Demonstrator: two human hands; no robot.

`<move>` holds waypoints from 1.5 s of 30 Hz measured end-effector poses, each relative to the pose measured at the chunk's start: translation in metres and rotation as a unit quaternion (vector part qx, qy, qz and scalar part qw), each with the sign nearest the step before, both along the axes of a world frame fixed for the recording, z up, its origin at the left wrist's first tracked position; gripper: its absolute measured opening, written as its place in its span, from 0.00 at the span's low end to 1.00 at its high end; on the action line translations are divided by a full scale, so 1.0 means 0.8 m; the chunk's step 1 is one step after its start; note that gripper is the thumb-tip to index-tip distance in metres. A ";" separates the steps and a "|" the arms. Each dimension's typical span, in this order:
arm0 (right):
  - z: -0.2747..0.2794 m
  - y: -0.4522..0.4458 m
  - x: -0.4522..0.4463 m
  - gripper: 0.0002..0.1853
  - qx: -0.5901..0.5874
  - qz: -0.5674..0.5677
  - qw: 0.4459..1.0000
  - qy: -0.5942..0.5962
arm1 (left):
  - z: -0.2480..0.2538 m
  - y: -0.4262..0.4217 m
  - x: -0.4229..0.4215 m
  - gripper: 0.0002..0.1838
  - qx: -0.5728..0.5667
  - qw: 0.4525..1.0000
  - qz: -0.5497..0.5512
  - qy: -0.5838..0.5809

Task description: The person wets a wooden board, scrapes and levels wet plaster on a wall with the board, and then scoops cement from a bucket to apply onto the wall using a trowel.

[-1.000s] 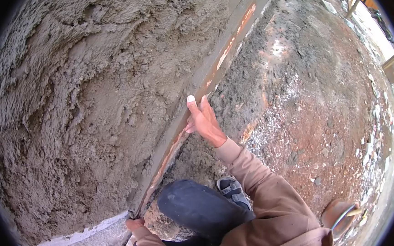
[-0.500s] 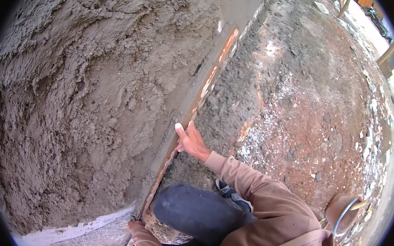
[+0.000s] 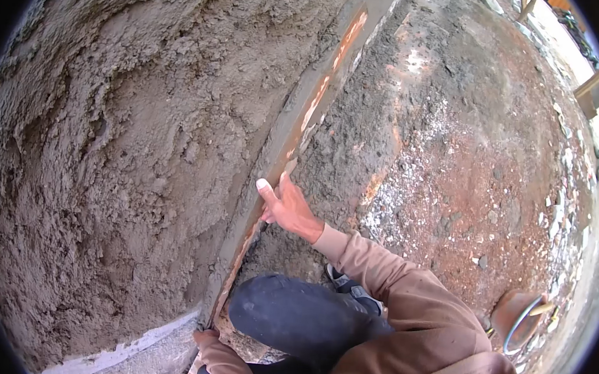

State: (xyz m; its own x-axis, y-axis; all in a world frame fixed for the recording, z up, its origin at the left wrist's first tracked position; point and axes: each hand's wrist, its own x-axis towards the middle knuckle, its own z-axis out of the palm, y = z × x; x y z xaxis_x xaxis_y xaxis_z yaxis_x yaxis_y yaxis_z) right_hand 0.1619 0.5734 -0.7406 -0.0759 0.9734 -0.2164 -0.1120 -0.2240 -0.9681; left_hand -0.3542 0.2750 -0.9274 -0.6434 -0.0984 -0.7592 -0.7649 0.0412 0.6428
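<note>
A long, narrow wooden straightedge [image 3: 318, 94], with chipped orange-brown paint and grey mortar smears, runs diagonally along the edge of the plastered wall. My right hand [image 3: 292, 209] is closed around it near mid-length, thumb on the wall side, with some fingers hidden behind it. At the lower end my left hand [image 3: 207, 336] is closed on the straightedge, its fingers mostly hidden. Rough wet mortar [image 3: 129, 140] covers the wall to the left. Beside the straightedge lies a smoother grey strip [image 3: 268, 153].
My bent knee [image 3: 277, 314] is close to the straightedge, with a sandalled foot [image 3: 355, 288] behind it. On the right stands a reddish-brown bucket [image 3: 513, 316] with a handle sticking out. Dirt ground [image 3: 466, 192] carries white rubble. A pale band [image 3: 121, 352] borders the mortar's bottom.
The straightedge has slid up along the wall edge, its top end now higher. My right hand has moved slightly up and left with it; both hands keep their hold. The view has shifted a little.
</note>
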 end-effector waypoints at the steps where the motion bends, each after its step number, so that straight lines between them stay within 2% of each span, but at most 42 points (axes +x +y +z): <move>1: -0.004 -0.001 -0.001 0.40 0.015 -0.008 1.000 0.010 | -0.001 -0.004 0.003 0.21 0.012 1.000 0.003 0.015; 6: 0.041 0.042 0.038 0.38 0.014 -0.025 1.000 0.011 | 0.005 0.011 0.006 0.19 0.041 0.999 0.024 0.002; 7: 0.045 0.056 0.048 0.37 0.014 -0.029 0.999 0.021 | -0.003 0.011 -0.002 0.17 0.072 0.997 -0.007 -0.002; 11: 0.059 0.061 0.063 0.35 0.019 -0.033 0.998 0.043 | -0.017 0.023 -0.039 0.18 0.059 0.998 -0.008 -0.009; 17: 0.032 0.030 0.035 0.36 -0.008 -0.025 1.000 0.013 | -0.082 -0.004 -0.050 0.22 -0.015 0.993 -0.116 0.027; 20: 0.008 0.018 0.020 0.35 0.017 -0.031 0.999 0.010 | -0.025 0.023 0.002 0.23 -0.017 0.997 0.050 -0.064; 25: 0.089 0.053 0.061 0.31 0.010 -0.012 1.000 0.009 | 0.019 0.049 0.034 0.22 0.060 0.998 -0.019 -0.025; 28: 0.101 0.073 0.078 0.32 0.024 -0.043 0.998 0.025 | 0.093 0.086 0.099 0.20 0.092 0.994 0.032 -0.041; 29: 0.085 0.079 0.078 0.31 0.042 -0.032 0.998 0.047 | 0.024 0.067 0.017 0.18 0.110 0.991 0.015 -0.080; 32: 0.091 0.072 0.076 0.31 0.040 -0.029 0.999 0.019 | 0.085 0.079 0.084 0.18 0.072 0.992 0.057 -0.081; 35: 0.068 0.051 0.056 0.31 0.028 -0.035 0.999 -0.017 | 0.066 0.071 0.087 0.21 -0.016 0.996 0.053 -0.069; 38: 0.036 0.030 0.039 0.31 0.030 -0.011 0.999 -0.024 | -0.058 0.021 0.003 0.18 0.031 0.988 0.038 -0.148; 40: 0.039 0.040 0.042 0.31 0.064 -0.024 0.996 -0.058 | -0.006 0.042 0.049 0.23 0.018 0.995 0.026 -0.099; 41: 0.041 0.042 0.044 0.31 0.076 -0.028 0.994 -0.074 | 0.038 0.061 0.088 0.26 0.012 0.997 0.020 -0.075; 43: 0.089 0.058 0.068 0.33 0.048 -0.022 0.997 -0.062 | -0.058 0.041 -0.006 0.20 0.044 0.981 -0.004 -0.187; 44: 0.105 0.067 0.080 0.33 0.029 -0.017 0.998 -0.057 | -0.082 0.040 -0.032 0.17 0.059 0.968 -0.020 -0.241; 45: 0.102 0.083 0.089 0.34 0.049 -0.017 0.996 -0.076 | 0.056 0.089 0.094 0.20 0.088 0.990 -0.046 -0.096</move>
State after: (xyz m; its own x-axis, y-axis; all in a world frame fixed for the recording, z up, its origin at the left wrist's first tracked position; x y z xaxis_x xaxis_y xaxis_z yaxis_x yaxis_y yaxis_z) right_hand 0.2332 0.6394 -0.6591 -0.0163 0.9918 -0.1267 0.0316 -0.1261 -0.9915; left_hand -0.2793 0.3466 -0.8823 -0.4858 0.0985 -0.8685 -0.8718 0.0168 0.4895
